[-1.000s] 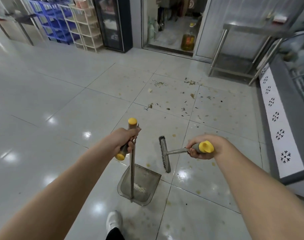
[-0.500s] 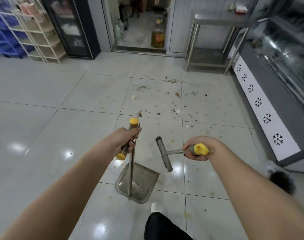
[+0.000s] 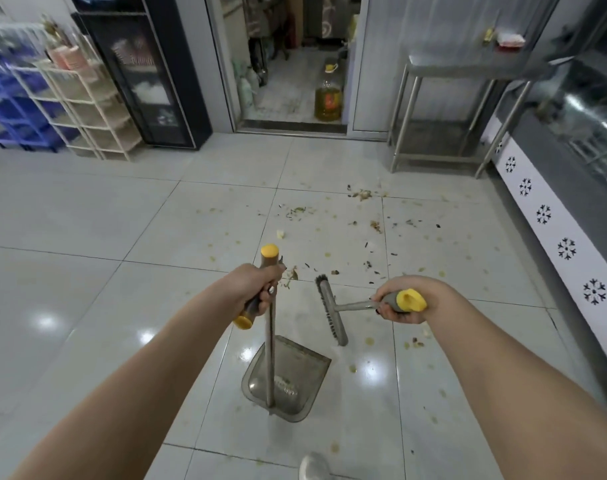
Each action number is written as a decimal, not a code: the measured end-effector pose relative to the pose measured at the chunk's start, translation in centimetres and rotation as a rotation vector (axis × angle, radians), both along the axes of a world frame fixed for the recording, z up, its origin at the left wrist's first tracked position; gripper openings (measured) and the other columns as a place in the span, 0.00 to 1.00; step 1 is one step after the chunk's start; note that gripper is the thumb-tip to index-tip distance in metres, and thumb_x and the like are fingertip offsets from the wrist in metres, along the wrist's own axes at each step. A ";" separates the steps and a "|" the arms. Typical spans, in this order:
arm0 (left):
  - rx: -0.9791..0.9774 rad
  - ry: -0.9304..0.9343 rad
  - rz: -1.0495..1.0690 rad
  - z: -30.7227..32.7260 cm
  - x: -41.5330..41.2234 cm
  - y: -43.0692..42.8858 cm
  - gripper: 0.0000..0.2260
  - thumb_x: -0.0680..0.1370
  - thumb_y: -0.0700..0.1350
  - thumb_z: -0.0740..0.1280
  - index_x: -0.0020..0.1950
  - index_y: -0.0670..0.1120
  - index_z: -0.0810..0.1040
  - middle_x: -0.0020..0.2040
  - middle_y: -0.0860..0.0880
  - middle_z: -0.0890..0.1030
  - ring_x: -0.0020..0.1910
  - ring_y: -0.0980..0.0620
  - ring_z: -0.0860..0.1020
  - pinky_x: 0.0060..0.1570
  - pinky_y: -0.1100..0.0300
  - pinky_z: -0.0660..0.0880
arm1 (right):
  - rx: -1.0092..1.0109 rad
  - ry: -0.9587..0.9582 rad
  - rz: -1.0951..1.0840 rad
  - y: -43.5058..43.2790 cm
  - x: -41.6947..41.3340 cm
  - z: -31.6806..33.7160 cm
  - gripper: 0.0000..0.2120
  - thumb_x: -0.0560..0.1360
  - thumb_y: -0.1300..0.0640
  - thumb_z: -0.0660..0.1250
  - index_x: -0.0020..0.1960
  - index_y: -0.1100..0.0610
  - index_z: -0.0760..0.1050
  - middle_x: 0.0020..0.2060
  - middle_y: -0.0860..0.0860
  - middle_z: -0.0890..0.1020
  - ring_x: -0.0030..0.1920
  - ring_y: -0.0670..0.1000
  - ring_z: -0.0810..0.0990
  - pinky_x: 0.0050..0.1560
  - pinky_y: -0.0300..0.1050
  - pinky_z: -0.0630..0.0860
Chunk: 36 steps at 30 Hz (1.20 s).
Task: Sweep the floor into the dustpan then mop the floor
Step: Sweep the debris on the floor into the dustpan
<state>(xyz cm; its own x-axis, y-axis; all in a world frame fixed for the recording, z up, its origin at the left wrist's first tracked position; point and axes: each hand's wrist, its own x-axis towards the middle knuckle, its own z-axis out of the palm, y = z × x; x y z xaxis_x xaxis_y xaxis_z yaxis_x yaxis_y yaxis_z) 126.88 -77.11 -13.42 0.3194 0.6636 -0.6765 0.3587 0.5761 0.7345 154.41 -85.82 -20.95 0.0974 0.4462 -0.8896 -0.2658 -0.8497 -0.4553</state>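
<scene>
Debris lies ahead of both hands, mid-frame, twd the doorway.
L hand clamped on dustpan pole, pan low centre by the floor. R hand clamped on brush handle, head's long axis near-to-far, R nearer the scatter. Vs 0.5 s ago: grips same, scatter closer.

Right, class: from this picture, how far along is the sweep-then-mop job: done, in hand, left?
Done: almost nothing; only a few bits lie in the dustpan. In hand: left hand grips the dustpan handle, right hand grips the brush. Left: scraps scattered ahead, then mopping; no mop in view.
</scene>
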 end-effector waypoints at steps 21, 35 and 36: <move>-0.026 -0.017 -0.036 -1.3 6.0 34.4 0.18 0.78 0.48 0.66 0.32 0.43 0.66 0.18 0.51 0.67 0.15 0.57 0.65 0.18 0.71 0.65 | 0.005 0.044 -0.060 33.3 5.5 1.8 0.03 0.76 0.64 0.63 0.48 0.64 0.70 0.32 0.57 0.74 0.21 0.47 0.74 0.20 0.36 0.74; -0.025 0.066 -0.010 -4.0 10.1 53.7 0.17 0.78 0.48 0.66 0.33 0.43 0.66 0.24 0.49 0.66 0.16 0.57 0.64 0.19 0.70 0.64 | -0.130 -0.189 0.170 54.8 7.7 -2.5 0.08 0.79 0.58 0.64 0.50 0.64 0.71 0.37 0.58 0.75 0.18 0.50 0.75 0.19 0.36 0.73; -0.026 0.084 -0.007 -4.3 10.5 55.1 0.18 0.78 0.48 0.66 0.33 0.43 0.66 0.25 0.49 0.66 0.16 0.56 0.64 0.19 0.70 0.64 | -0.143 -0.217 0.217 56.5 7.9 -2.9 0.09 0.79 0.58 0.63 0.53 0.64 0.70 0.38 0.59 0.75 0.20 0.50 0.76 0.19 0.36 0.73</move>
<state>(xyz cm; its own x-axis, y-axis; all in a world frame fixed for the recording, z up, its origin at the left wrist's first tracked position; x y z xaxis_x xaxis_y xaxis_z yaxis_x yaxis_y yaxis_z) 137.37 -22.00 -17.70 0.2647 0.6437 -0.7180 0.4226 0.5918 0.6864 162.29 -29.36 -23.83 0.2077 0.3492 -0.9137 0.0179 -0.9353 -0.3534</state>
